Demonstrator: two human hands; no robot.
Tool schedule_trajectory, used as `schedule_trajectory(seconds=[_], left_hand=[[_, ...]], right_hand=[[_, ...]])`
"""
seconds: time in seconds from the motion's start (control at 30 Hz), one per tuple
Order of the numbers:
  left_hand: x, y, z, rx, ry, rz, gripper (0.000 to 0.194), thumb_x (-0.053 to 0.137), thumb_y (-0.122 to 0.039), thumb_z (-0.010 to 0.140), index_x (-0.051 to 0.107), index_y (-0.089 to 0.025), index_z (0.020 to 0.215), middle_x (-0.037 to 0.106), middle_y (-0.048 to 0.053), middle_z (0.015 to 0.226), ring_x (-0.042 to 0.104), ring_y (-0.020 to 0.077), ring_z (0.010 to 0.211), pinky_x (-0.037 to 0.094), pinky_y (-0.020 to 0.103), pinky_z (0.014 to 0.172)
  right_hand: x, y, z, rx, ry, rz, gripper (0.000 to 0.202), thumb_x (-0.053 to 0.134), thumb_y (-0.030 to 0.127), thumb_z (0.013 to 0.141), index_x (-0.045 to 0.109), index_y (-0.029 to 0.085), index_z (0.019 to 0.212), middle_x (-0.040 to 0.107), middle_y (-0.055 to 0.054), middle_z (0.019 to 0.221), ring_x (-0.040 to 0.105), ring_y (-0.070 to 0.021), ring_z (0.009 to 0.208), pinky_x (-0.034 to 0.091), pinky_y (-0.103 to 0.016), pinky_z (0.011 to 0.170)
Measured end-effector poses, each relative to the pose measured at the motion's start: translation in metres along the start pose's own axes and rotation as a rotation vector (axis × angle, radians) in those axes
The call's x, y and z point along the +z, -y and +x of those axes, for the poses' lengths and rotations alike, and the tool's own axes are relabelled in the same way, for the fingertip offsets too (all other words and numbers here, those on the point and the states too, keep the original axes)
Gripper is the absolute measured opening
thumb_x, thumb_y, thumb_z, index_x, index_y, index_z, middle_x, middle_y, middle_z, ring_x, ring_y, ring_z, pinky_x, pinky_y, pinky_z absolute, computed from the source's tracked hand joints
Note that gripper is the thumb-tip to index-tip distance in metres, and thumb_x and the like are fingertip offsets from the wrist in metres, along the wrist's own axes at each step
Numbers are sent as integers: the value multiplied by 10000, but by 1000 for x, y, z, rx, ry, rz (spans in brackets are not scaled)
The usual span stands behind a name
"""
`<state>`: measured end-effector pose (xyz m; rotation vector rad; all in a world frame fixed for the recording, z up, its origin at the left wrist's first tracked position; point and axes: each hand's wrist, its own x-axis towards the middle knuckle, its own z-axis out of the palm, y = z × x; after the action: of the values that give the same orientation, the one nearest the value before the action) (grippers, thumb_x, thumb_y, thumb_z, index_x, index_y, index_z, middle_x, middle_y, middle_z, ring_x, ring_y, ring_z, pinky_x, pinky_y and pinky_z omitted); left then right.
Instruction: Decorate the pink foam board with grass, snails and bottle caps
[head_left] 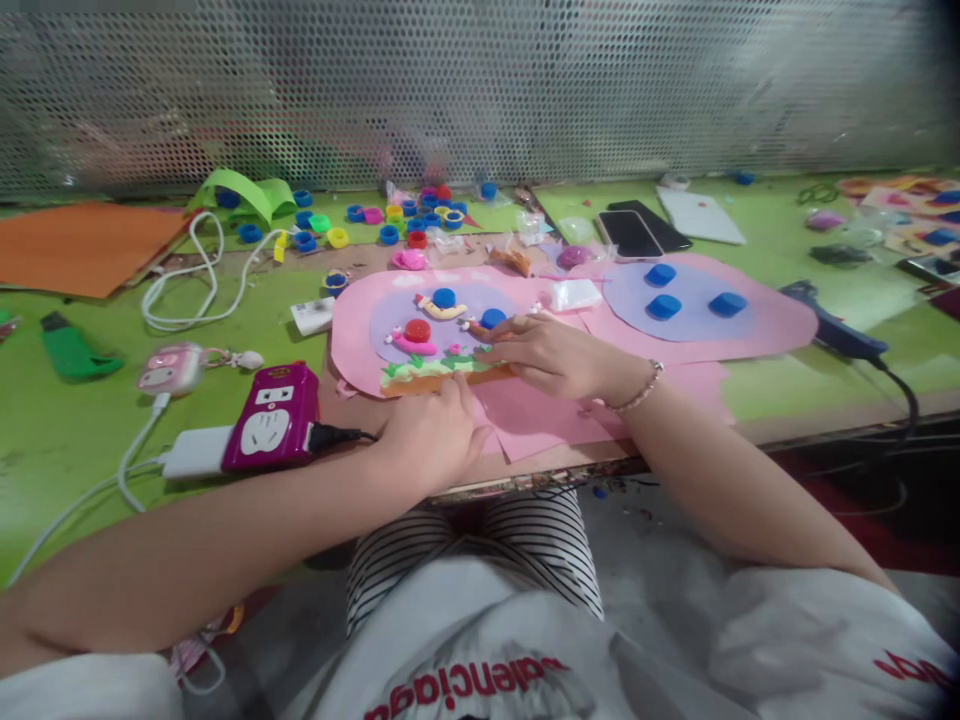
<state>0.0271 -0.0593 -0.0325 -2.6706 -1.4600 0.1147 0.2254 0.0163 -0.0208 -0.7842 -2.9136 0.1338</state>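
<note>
shirt (pixel 465 620): white, loose, short sleeves (pixel 795 620) | red lettering (pixel 469 690): large, across the front, upside down from this view, more on the right sleeve | pants (pixel 536 525): thin black-and-white stripes | bracelet (pixel 639 399): thin, pale, beaded-looking, right wrist (pixel 622 380)

From my remote post, I observe a perforated metal panel (pixel 480 90) standing behind a green tabletop (pixel 772 225), its silvery face catching pale light. I record a worn front edge (pixel 544 480) and, below, a grey floor (pixel 649 560) with scattered specks.
</note>
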Motion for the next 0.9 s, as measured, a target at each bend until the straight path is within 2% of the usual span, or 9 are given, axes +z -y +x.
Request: schedule_trajectory(seconds=[0.3, 0.5, 0.63, 0.9], left_hand=[[-2, -1, 0, -10, 22, -20, 574, 380, -398, 894, 478, 47, 1243, 617, 198, 950, 639, 281, 725, 489, 355, 545], [-5, -1, 1, 15, 35, -21, 500, 362, -413, 898, 604, -8, 1063, 606, 184, 894, 637, 299, 746, 485, 355, 555], [-4, -1, 1, 10, 43, -30, 494, 351, -417, 899, 612, -20, 1035, 603, 174, 872, 637, 296, 716, 485, 361, 544], [-2, 0, 1, 8, 35, -29, 499, 368, -418, 894, 590, -8, 1071, 603, 188, 916, 636, 291, 736, 483, 347, 546]], right_hand=[[-1, -3, -2, -37, -41, 42, 372, 331, 196, 904, 620, 145, 1133, 588, -132, 1217, 493, -240, 1120, 387, -418, 940], [9, 2, 6, -130, -64, 122, 433, 312, 209, 906, 504, 147, 1289, 578, -129, 1241, 441, -250, 1210, 356, -442, 983], [18, 6, 14, -205, -88, 198, 466, 305, 222, 898, 458, 118, 1325, 570, -145, 1247, 433, -251, 1209, 340, -441, 1005], [28, 8, 18, -133, -102, 149, 466, 315, 228, 895, 455, 121, 1326, 572, -146, 1245, 399, -268, 1245, 320, -478, 993]])
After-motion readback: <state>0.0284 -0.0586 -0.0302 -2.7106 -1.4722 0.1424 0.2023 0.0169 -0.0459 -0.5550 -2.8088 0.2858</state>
